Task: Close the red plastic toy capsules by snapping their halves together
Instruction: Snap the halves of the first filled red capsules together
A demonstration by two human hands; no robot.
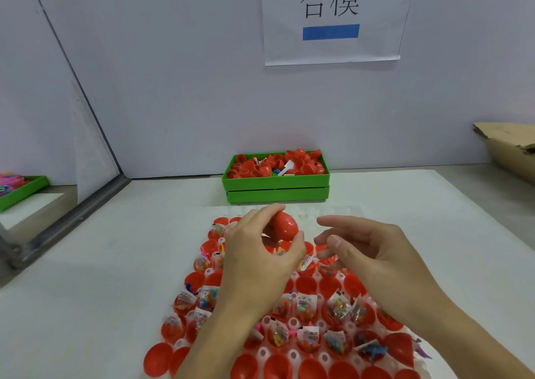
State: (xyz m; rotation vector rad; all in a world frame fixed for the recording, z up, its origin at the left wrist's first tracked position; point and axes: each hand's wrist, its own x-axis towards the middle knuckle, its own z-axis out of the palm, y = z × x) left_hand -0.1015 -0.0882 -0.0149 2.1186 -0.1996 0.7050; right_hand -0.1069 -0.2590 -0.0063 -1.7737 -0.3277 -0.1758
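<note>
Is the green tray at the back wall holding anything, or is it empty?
Holding things. The green tray has loose red capsule halves heaped to its rim, with a few white paper slips among them.

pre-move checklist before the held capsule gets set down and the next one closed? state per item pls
1. Left hand grips red capsule: ok.
2. Capsule seam fully snapped: cannot tell, fingers cover it.
3. Right hand free, holding nothing: ok.
4. Open filled halves left in the white tray: ok, for example toy packet sits uncapped.
5. Cap supply in green bin: ok, loose red halves heaped inside.
</note>
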